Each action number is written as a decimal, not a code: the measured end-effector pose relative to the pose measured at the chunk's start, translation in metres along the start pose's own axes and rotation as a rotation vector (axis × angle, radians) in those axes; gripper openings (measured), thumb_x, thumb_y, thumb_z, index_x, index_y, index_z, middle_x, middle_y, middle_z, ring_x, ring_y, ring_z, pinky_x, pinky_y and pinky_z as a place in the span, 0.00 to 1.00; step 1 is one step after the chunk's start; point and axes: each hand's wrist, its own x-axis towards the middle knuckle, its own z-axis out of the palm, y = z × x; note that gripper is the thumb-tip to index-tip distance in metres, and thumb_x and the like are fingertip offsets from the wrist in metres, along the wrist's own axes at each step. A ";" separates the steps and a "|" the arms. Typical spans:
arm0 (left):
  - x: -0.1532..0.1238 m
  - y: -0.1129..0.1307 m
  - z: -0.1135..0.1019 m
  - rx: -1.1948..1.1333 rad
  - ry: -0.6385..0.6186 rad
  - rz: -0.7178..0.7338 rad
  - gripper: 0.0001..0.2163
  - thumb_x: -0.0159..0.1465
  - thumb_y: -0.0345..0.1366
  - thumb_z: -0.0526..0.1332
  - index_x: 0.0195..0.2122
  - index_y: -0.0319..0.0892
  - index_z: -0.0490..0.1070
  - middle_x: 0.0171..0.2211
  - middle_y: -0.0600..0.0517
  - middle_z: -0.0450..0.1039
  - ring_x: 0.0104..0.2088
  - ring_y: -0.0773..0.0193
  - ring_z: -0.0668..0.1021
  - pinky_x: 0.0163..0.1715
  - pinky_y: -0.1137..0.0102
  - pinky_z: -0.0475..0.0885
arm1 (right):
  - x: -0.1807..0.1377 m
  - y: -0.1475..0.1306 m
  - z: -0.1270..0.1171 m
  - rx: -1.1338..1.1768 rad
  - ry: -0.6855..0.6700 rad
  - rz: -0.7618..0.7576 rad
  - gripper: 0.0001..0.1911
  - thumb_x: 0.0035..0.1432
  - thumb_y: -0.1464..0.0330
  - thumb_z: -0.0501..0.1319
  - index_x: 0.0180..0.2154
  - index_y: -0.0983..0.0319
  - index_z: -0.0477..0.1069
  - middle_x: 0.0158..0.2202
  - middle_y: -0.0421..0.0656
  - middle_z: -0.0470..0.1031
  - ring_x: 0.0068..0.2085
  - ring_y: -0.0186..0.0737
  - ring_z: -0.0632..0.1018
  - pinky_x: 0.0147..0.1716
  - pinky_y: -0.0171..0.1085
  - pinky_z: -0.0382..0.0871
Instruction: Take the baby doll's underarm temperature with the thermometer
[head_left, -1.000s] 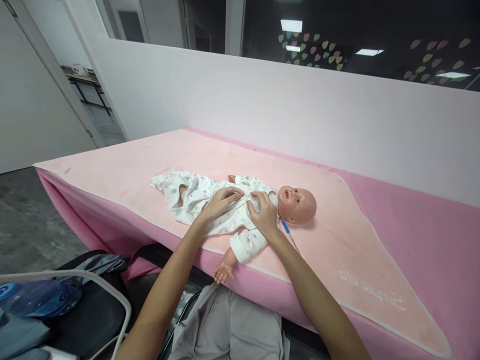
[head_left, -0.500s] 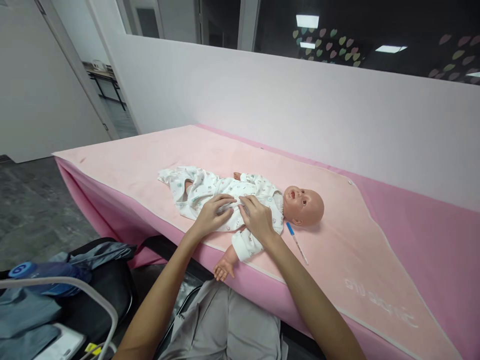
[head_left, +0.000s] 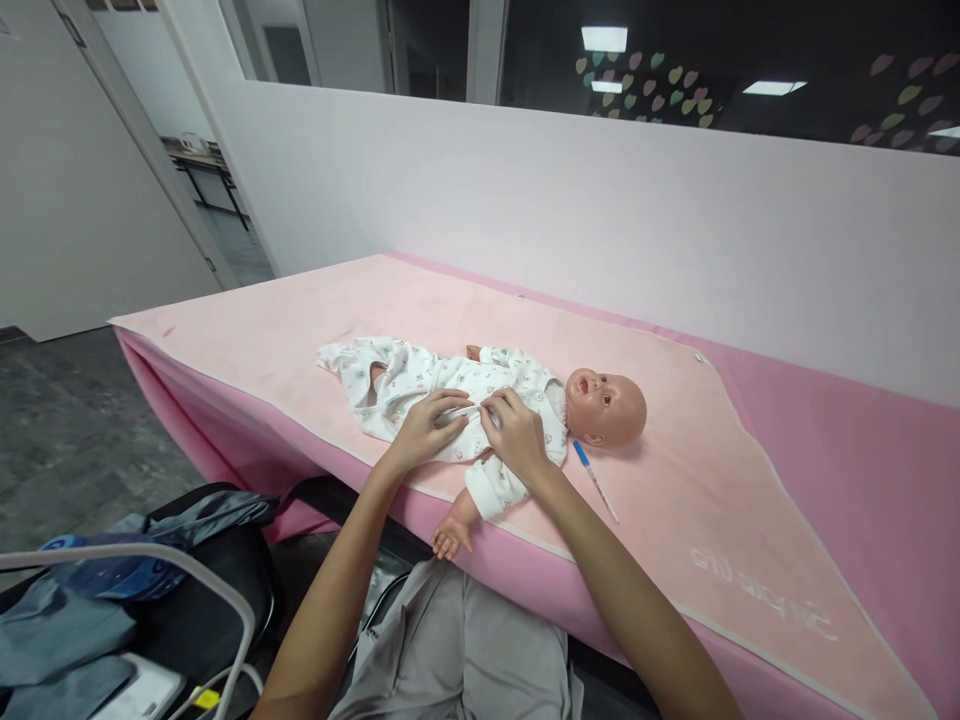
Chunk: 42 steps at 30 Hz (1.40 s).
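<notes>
On the pink towel [head_left: 300, 310], left hand [head_left: 420, 432] and right hand [head_left: 519, 438] pinch the baby doll's [head_left: 607, 408] romper [head_left: 420, 375] front; a blue-tipped thermometer [head_left: 596, 482] lies just beside its neck.

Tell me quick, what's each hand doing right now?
Left hand: closed, pinching the front of the romper on the doll.
Right hand: closed, pinching the same romper front, nearer the chest.

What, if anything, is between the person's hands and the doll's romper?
Nothing visible. The left hand and the right hand both lie directly on the romper, on the chest of the doll; the thermometer lies apart, beside its head.
</notes>
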 end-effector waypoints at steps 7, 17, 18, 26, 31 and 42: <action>0.002 0.003 0.001 -0.021 -0.007 -0.025 0.10 0.61 0.38 0.55 0.39 0.42 0.72 0.45 0.47 0.70 0.45 0.59 0.72 0.46 0.64 0.67 | -0.001 0.002 0.002 -0.004 0.037 -0.037 0.09 0.62 0.69 0.51 0.35 0.61 0.69 0.35 0.41 0.72 0.34 0.32 0.74 0.30 0.29 0.63; 0.001 -0.004 -0.005 -0.129 -0.063 -0.021 0.10 0.61 0.39 0.56 0.39 0.43 0.73 0.47 0.47 0.70 0.48 0.58 0.72 0.50 0.63 0.65 | 0.000 0.001 0.002 -0.025 0.010 -0.022 0.09 0.62 0.70 0.50 0.34 0.61 0.69 0.34 0.42 0.72 0.34 0.33 0.74 0.31 0.30 0.63; 0.001 -0.003 -0.005 -0.129 -0.060 -0.022 0.10 0.61 0.39 0.55 0.38 0.43 0.73 0.47 0.47 0.70 0.47 0.58 0.72 0.50 0.63 0.65 | 0.000 0.001 0.002 -0.025 0.008 -0.020 0.09 0.62 0.70 0.50 0.34 0.61 0.69 0.34 0.42 0.72 0.34 0.33 0.74 0.30 0.30 0.63; 0.002 -0.004 -0.003 -0.120 -0.048 -0.039 0.12 0.63 0.42 0.52 0.36 0.43 0.73 0.46 0.48 0.70 0.47 0.57 0.71 0.49 0.62 0.64 | 0.001 0.001 0.000 -0.016 -0.011 0.006 0.09 0.62 0.69 0.50 0.34 0.61 0.68 0.33 0.42 0.72 0.33 0.33 0.74 0.30 0.30 0.63; 0.003 -0.002 -0.003 -0.103 -0.044 -0.018 0.11 0.63 0.39 0.51 0.35 0.43 0.72 0.45 0.48 0.70 0.46 0.59 0.71 0.48 0.63 0.65 | 0.001 0.002 0.001 -0.027 -0.025 0.009 0.09 0.62 0.69 0.50 0.34 0.61 0.68 0.33 0.42 0.72 0.33 0.33 0.74 0.29 0.30 0.62; 0.003 -0.002 0.003 -0.050 -0.024 0.006 0.11 0.63 0.35 0.50 0.35 0.43 0.72 0.39 0.49 0.69 0.41 0.60 0.72 0.44 0.66 0.65 | 0.002 0.002 0.003 -0.038 -0.034 0.031 0.08 0.62 0.68 0.51 0.35 0.61 0.67 0.33 0.42 0.71 0.31 0.34 0.73 0.26 0.31 0.60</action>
